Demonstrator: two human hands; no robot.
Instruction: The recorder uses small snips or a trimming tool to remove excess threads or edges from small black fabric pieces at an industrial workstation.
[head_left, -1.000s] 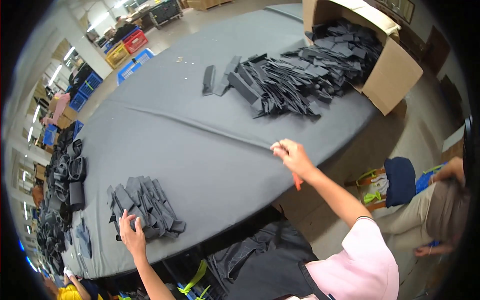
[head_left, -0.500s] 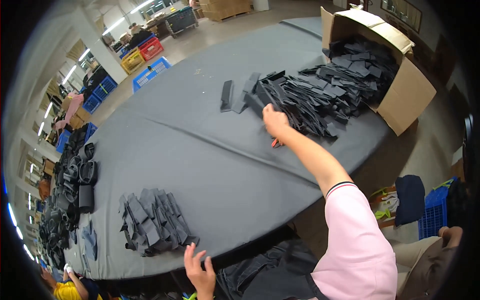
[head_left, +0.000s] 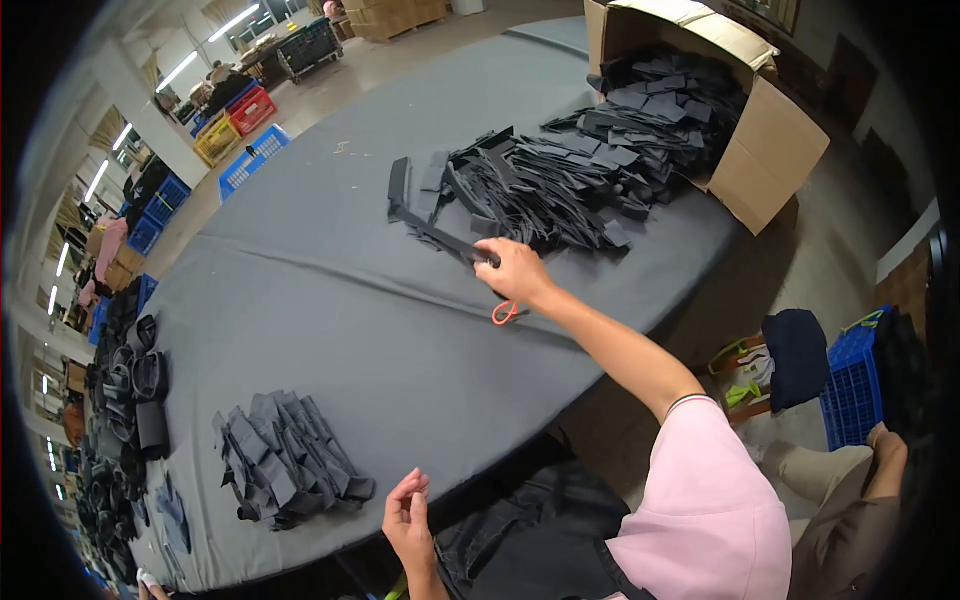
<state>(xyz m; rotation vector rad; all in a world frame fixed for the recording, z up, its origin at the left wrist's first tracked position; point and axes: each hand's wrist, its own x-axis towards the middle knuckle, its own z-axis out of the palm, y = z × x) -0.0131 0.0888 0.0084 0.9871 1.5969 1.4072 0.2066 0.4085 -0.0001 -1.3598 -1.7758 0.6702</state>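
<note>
My right hand [head_left: 515,270] is closed on one end of a dark fabric strip [head_left: 445,240], which stretches away to the left above the table. Just beyond it spreads a large heap of dark grey fabric pieces [head_left: 540,185], with a few loose ones at its left end. Below the hand shows an orange loop handle [head_left: 505,313], probably of small scissors; the rest of that tool is hidden. Close to the table's front edge, my left hand [head_left: 408,515] is empty, its fingers loosely bent and apart. A smaller bundle of grey fabric pieces [head_left: 285,460] lies left of it.
The heap spills from a tipped cardboard box [head_left: 770,150] at the far right of the grey-covered table [head_left: 330,340]. Dark rolled pieces [head_left: 140,380] line the left edge. A person sits at the lower right beside a blue crate [head_left: 850,385]. More crates stand beyond the table.
My right hand has drawn back from the heap, pulling the fabric strip with it. The orange loop shows more fully. My left hand's fingers have come closer together. The whole view has shifted slightly.
</note>
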